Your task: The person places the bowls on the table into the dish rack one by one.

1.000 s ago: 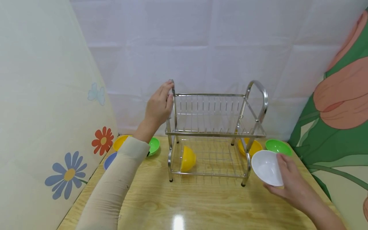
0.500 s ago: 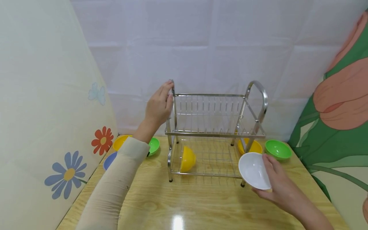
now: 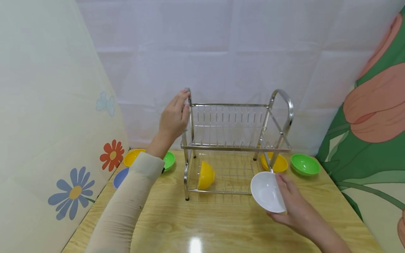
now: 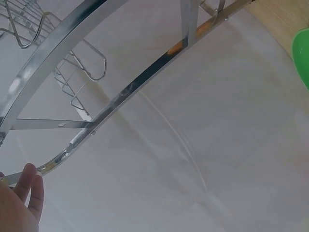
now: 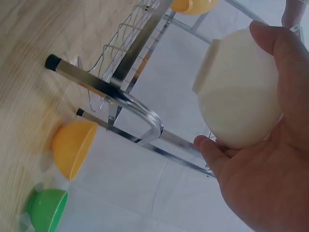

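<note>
A two-tier metal dish rack (image 3: 235, 149) stands on the table. My left hand (image 3: 172, 117) holds the top of its left handle; in the left wrist view the fingers (image 4: 36, 193) curl round the bar. With my right hand (image 3: 297, 214) I grip a white bowl (image 3: 267, 192) by its right side, thumb and fingers on either side. The bowl is tilted, its inside facing left and up, in front of the rack's right front leg. In the right wrist view the white bowl (image 5: 236, 92) shows its outside and foot. A yellow bowl (image 3: 207, 175) stands on edge in the lower tier's left part.
Behind the rack's right side sits a yellow bowl (image 3: 280, 163), with a green bowl (image 3: 305, 165) beside it. At the left, partly behind my sleeve, are a yellow bowl (image 3: 133, 157), a blue bowl (image 3: 121, 177) and a green bowl (image 3: 169, 161). A white sheet (image 3: 221, 52) hangs behind.
My right hand has carried the white bowl left and slightly toward me, from right of the rack to before its right front leg. The left hand stays on the handle.
</note>
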Available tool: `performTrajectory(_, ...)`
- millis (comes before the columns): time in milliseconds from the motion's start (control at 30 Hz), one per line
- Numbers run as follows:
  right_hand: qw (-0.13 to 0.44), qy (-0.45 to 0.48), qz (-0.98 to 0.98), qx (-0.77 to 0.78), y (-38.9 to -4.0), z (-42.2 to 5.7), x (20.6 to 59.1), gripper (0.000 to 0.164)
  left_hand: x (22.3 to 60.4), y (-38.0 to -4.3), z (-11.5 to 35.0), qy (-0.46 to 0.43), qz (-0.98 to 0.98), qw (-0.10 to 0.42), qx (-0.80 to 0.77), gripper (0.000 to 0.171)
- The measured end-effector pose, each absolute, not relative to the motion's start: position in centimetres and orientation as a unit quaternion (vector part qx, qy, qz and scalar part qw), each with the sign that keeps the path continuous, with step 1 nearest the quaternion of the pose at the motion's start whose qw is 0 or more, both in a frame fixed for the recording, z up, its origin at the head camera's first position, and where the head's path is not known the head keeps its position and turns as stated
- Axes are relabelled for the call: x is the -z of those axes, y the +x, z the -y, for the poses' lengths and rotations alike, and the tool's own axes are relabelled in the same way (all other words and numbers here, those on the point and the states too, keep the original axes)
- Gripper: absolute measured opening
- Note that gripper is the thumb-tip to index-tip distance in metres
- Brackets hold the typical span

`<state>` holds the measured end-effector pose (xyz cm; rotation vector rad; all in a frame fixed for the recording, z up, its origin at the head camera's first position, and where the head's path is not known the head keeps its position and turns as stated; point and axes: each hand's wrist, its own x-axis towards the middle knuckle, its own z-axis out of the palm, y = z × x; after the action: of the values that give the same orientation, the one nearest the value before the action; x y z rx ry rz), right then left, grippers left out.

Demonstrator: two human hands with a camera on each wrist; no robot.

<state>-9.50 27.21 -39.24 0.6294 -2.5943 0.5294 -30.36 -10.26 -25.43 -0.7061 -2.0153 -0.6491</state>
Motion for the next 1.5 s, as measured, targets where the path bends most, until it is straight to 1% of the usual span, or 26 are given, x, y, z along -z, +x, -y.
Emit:
performTrajectory(67, 0.212, 0.232, 0.93, -0.192, -9.5, -26.8, 39.3, 0.116, 25.4, -30.3, 10.3, -0.284, 0.812, 0.44, 0.26, 0.044)
performTrajectory(300, 0.189, 0.228, 0.932, -0.211, -9.5, -25.4, 39.4, 0.118, 25.4, -30.3, 10.5, -0.282, 0.814, 0.438, 0.255, 0.045)
performTrajectory(467, 0.203, 0.242, 0.925, -0.211, -9.8, -24.4, 39.5, 0.115, 25.1, -30.1, 11.0, -0.275, 0.826, 0.425, 0.247, 0.045)
performTrajectory(567, 0.204, 0.253, 0.921, -0.213, -10.0, -23.9, 39.5, 0.114, 24.8, -29.9, 11.2, -0.271, 0.843, 0.398, 0.239, 0.047)
performTrajectory(767, 0.193, 0.259, 0.919, -0.225, -10.1, -23.0, 39.4, 0.116, 23.8, -28.8, 11.6, -0.252, 0.891, 0.31, 0.213, 0.057)
performTrajectory(900, 0.205, 0.267, 0.916, -0.22, -10.2, -22.6, 39.5, 0.118, 23.5, -27.7, 11.8, -0.249, 0.908, 0.285, 0.179, 0.061)
performTrajectory(1033, 0.218, 0.274, 0.912, -0.215, -10.3, -22.4, 39.6, 0.119, 23.6, -26.2, 11.9, -0.255, 0.911, 0.281, 0.163, 0.063)
performTrajectory(1267, 0.201, 0.271, 0.916, -0.216, -10.3, -21.9, 39.5, 0.12, 24.1, -23.4, 12.0, -0.282, 0.903, 0.291, 0.144, 0.064)
performTrajectory(1367, 0.206, 0.276, 0.913, -0.218, -10.4, -21.7, 39.4, 0.12, 24.5, -22.2, 12.1, -0.297, 0.892, 0.308, 0.144, 0.063)
performTrajectory(1500, 0.212, 0.28, 0.911, -0.215, -10.5, -21.4, 39.3, 0.121, 25.2, -20.8, 11.8, -0.329, 0.863, 0.354, 0.15, 0.061)
